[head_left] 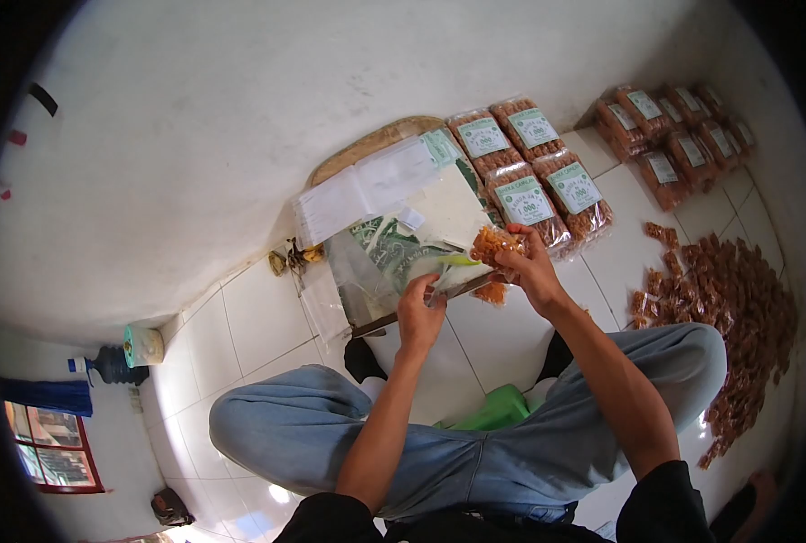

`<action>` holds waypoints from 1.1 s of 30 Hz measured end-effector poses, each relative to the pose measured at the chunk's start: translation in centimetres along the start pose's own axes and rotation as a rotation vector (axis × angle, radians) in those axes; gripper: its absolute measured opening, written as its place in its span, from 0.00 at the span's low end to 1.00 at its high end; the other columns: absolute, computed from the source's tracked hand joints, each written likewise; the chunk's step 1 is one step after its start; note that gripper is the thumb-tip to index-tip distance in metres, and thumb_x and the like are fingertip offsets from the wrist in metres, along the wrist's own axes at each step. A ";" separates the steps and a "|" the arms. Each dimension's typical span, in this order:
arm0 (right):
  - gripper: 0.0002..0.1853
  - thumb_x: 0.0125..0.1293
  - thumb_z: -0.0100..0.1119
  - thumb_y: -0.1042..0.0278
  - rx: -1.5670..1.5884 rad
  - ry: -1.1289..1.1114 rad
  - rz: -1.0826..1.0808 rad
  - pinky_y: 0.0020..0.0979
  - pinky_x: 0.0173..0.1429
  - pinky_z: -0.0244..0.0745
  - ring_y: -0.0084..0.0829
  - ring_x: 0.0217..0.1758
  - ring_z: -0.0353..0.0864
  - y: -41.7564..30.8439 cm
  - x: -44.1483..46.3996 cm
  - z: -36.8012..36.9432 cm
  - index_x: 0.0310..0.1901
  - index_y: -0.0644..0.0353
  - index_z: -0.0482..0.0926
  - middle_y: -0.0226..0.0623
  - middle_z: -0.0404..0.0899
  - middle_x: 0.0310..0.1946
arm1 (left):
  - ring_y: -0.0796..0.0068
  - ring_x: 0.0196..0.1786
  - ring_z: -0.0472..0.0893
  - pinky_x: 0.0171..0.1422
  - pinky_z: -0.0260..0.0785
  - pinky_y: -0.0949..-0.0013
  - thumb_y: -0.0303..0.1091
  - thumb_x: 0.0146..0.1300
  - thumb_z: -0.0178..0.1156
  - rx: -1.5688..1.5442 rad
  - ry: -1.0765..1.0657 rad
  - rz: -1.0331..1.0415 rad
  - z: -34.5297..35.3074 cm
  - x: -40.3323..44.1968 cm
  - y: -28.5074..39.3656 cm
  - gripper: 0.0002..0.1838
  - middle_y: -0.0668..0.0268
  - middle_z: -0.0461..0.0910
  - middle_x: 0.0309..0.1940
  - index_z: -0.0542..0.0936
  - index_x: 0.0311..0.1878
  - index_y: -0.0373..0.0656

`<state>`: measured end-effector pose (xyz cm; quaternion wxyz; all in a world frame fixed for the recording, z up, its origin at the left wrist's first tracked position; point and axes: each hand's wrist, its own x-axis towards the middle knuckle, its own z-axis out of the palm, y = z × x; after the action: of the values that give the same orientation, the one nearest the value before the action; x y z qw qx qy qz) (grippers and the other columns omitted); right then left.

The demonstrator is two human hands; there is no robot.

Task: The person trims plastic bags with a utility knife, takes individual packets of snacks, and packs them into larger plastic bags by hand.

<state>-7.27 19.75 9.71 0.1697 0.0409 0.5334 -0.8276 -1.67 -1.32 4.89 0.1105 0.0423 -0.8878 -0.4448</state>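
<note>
My left hand (420,314) is closed on the edge of a clear plastic bag (427,267), its fingers pinched together. My right hand (531,270) grips small orange-brown snack packets (493,244) at the bag's right side. Whether the packets are inside the bag is hard to make out. Something yellow-green (460,260) shows between the two hands. Both hands are over a low board (448,208) covered with plastic and paper. Another orange packet (491,292) lies just below the right hand.
Several filled, labelled snack packs (525,199) lie right of the board, with more stacked packs (679,136) near the corner. A large heap of small packets (738,317) spreads on the tiles at right. White sheets (367,190) lie on the board. A green object (493,409) sits between the legs.
</note>
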 end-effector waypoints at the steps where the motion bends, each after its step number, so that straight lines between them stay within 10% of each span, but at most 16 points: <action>1: 0.34 0.60 0.62 0.68 -0.012 0.002 0.005 0.36 0.51 0.81 0.34 0.53 0.79 0.2 0.1 -0.2 0.64 0.58 0.55 0.43 0.71 0.54 | 0.63 0.40 0.81 0.46 0.73 0.64 0.21 0.52 0.66 -0.001 0.002 -0.001 0.0 -0.1 0.2 0.18 0.59 0.81 0.43 0.79 0.48 0.40; 13: 0.32 0.63 0.58 0.70 0.025 -0.085 0.045 0.38 0.52 0.80 0.36 0.53 0.79 -0.4 -0.9 1.0 0.65 0.59 0.53 0.47 0.71 0.54 | 0.57 0.47 0.79 0.51 0.72 0.61 0.24 0.57 0.64 -0.066 0.109 0.086 1.1 -0.3 -0.4 0.13 0.58 0.81 0.43 0.79 0.46 0.41; 22: 0.26 0.64 0.54 0.68 0.354 -0.194 0.117 0.45 0.63 0.69 0.40 0.56 0.77 0.4 -1.7 5.7 0.63 0.53 0.58 0.40 0.72 0.56 | 0.51 0.59 0.72 0.65 0.64 0.55 0.22 0.47 0.67 -0.060 0.091 0.095 1.1 -0.8 0.6 0.28 0.56 0.75 0.53 0.72 0.55 0.42; 33: 0.29 0.59 0.60 0.80 -0.324 -0.070 -0.159 0.31 0.58 0.74 0.31 0.56 0.75 5.1 -1.3 4.5 0.61 0.61 0.60 0.43 0.69 0.55 | 0.50 0.62 0.71 0.66 0.64 0.54 0.20 0.43 0.70 -0.160 0.207 0.121 -1.0 -0.3 2.2 0.37 0.54 0.73 0.58 0.68 0.61 0.41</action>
<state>-3.88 14.10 7.56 0.1266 -0.0579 0.6551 -0.7426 -1.05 -0.74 7.23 0.2314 0.0255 -0.8341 -0.5001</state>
